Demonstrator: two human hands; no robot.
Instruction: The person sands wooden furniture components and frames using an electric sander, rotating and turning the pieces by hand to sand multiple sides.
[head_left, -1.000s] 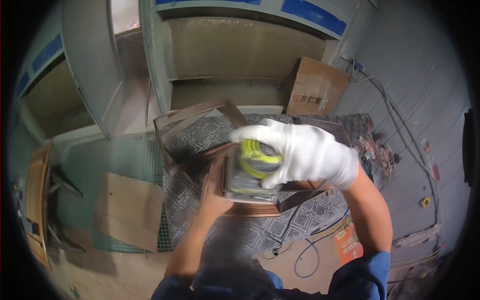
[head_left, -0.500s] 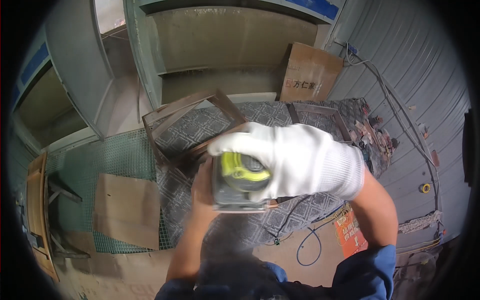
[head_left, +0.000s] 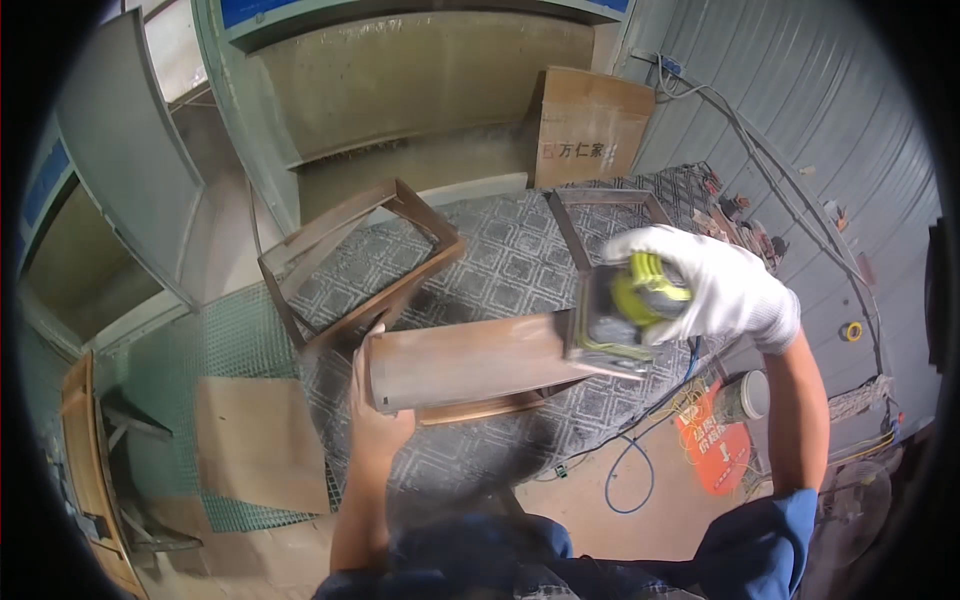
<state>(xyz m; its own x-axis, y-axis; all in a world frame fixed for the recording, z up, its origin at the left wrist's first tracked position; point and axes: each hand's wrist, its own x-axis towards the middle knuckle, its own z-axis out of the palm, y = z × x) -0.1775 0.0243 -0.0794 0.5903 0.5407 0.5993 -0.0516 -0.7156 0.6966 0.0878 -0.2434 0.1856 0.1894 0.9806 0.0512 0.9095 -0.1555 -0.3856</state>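
A brown wooden frame (head_left: 470,358) stands on edge on the patterned grey cloth, one broad board facing up. My bare left hand (head_left: 378,405) grips its left end, thumb on the near side. In a white knit glove, my right hand (head_left: 700,285) is wrapped round a lime-green and black power sander (head_left: 622,310). The sander's flat pad is over the board's right end, and its outline is slightly blurred. Beyond my left hand, an open rectangular wooden frame (head_left: 440,250) rests on the cloth. Another wooden frame (head_left: 575,230) lies past the sander, partly hidden by it.
Patterned grey cloth (head_left: 505,240) covers the work surface. A cardboard box panel (head_left: 595,120) leans at the back. Scraps (head_left: 745,225) lie along the right edge by the corrugated wall. A blue hose (head_left: 628,480), a bucket (head_left: 745,395) and a cardboard sheet (head_left: 258,440) are lower down.
The sander has moved right along the board with my right hand, uncovering the board's left and middle. My left hand still holds the left end. The whole view has shifted somewhat.
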